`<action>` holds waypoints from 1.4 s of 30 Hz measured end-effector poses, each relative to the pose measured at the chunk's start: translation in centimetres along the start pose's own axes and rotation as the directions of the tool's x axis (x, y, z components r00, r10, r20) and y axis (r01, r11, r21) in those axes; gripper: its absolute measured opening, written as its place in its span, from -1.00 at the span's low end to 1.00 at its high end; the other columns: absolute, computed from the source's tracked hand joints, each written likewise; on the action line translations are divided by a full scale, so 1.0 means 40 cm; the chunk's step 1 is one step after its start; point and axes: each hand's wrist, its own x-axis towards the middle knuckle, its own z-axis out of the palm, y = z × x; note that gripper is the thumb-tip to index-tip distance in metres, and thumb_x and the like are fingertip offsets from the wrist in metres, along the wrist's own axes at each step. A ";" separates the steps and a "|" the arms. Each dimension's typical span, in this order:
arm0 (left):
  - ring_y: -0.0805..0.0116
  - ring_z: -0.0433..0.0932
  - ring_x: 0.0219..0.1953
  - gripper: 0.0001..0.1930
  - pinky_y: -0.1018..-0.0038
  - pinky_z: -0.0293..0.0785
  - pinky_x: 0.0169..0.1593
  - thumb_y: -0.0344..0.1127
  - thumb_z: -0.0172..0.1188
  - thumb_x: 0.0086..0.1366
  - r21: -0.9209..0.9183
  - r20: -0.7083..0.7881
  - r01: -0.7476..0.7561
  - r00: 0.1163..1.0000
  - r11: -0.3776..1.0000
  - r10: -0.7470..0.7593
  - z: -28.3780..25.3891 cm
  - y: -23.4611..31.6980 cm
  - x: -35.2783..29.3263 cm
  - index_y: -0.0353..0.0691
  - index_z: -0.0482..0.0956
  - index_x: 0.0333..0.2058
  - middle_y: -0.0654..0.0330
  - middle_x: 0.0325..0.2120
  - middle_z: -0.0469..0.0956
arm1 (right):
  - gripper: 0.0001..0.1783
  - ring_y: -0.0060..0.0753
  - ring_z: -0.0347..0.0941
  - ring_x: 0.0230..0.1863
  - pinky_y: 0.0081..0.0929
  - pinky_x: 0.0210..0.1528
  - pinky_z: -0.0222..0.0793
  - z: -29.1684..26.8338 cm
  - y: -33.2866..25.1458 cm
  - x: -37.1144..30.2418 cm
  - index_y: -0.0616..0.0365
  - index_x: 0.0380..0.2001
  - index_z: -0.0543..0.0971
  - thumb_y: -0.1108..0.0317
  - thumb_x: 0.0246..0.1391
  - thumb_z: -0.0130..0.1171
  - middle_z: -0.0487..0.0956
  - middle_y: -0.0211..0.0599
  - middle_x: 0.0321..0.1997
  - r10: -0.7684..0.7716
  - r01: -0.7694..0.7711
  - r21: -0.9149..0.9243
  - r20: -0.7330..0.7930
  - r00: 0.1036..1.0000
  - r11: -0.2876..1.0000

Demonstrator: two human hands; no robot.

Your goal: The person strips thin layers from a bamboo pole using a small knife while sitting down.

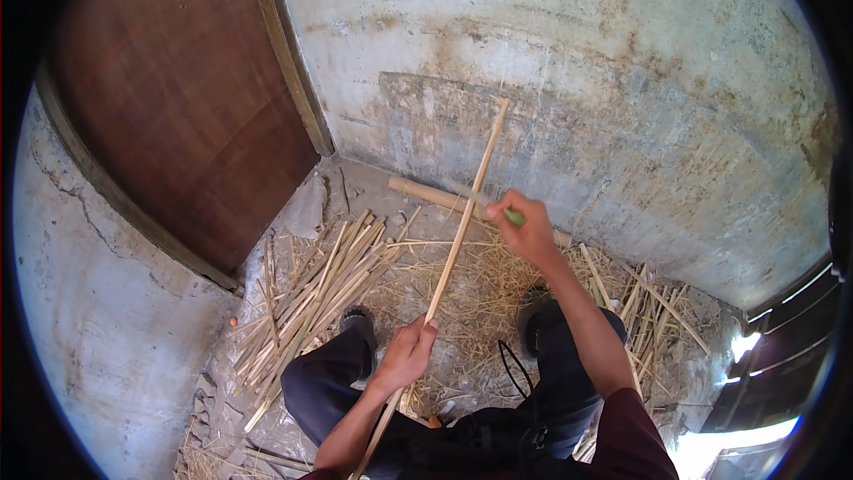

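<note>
A long, pale bamboo strip [459, 237] slants up and away between my knees, its far end in front of the wall. My left hand [408, 353] is closed around its lower part, and the near end runs back under my left forearm. My right hand [522, 224] grips a knife [514, 216] by its green handle. The thin blade, blurred, points left and crosses the strip about midway along its upper half. Whether the edge touches the strip I cannot tell.
Split bamboo strips [324, 280] lie heaped at the left, with more strips [653, 307] at the right. A thick bamboo pole [426, 192] rests along the wall [569, 107]. Shavings [484, 280] litter the floor between my feet. A brown door [191, 80] stands at the far left.
</note>
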 end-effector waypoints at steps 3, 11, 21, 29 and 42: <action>0.42 0.34 -0.55 -0.58 0.30 0.33 -0.41 -0.11 -0.07 0.70 0.024 0.009 0.011 1.000 1.000 -0.011 -0.002 0.010 -0.020 -0.30 0.40 -0.34 0.29 -0.62 0.35 | -0.75 -0.48 0.67 -0.29 -0.42 -0.15 0.55 -0.019 -0.008 0.021 0.26 -0.37 0.56 0.40 0.39 0.37 0.69 -0.23 -0.40 0.102 -0.102 0.013 -0.045 0.994 0.995; -0.19 0.55 -0.49 -0.66 0.01 0.43 -0.33 -0.14 0.00 0.66 0.132 0.004 -0.027 1.000 0.991 0.027 0.011 0.101 -0.046 -0.36 0.51 -0.16 -0.13 -0.59 0.49 | -0.80 -0.50 0.70 -0.06 -0.43 0.01 0.52 -0.106 0.047 0.044 0.24 -0.31 0.60 0.38 0.41 0.36 0.74 -0.28 -0.32 0.098 -0.079 0.111 -0.175 0.980 0.991; -0.35 0.59 -0.46 -0.66 -0.05 0.43 -0.32 -0.16 0.03 0.63 0.167 0.004 0.014 1.000 0.986 -0.015 0.025 0.114 -0.066 -0.39 0.53 -0.15 -0.21 -0.57 0.52 | -0.82 -0.60 0.65 -0.07 -0.47 0.08 0.48 -0.148 0.098 0.052 0.24 -0.31 0.57 0.44 0.43 0.31 0.74 -0.33 -0.26 0.077 -0.053 0.098 -0.256 0.963 0.994; -0.38 0.59 -0.45 -0.67 -0.07 0.45 -0.30 -0.16 0.03 0.63 0.177 0.040 0.003 0.999 0.984 -0.010 0.042 0.123 -0.062 -0.38 0.54 -0.09 -0.22 -0.59 0.52 | -0.76 -0.73 0.32 -0.45 -0.57 -0.39 0.25 -0.201 0.137 0.057 0.06 -0.30 0.46 0.34 0.47 0.30 0.47 -0.55 -0.45 0.074 -0.020 0.156 -0.352 0.933 0.988; -0.40 0.64 -0.44 -0.61 -0.11 0.49 -0.32 -0.04 0.07 0.66 0.208 -0.028 0.053 0.998 0.977 -0.048 0.024 0.060 -0.027 -0.35 0.47 -0.02 -0.27 -0.58 0.57 | -0.72 -0.74 0.06 -0.69 -0.65 -0.67 -0.10 -0.127 0.021 0.020 -0.05 -0.18 0.41 0.06 0.55 0.18 0.37 -0.61 -0.53 0.614 -0.431 0.751 0.044 0.788 0.500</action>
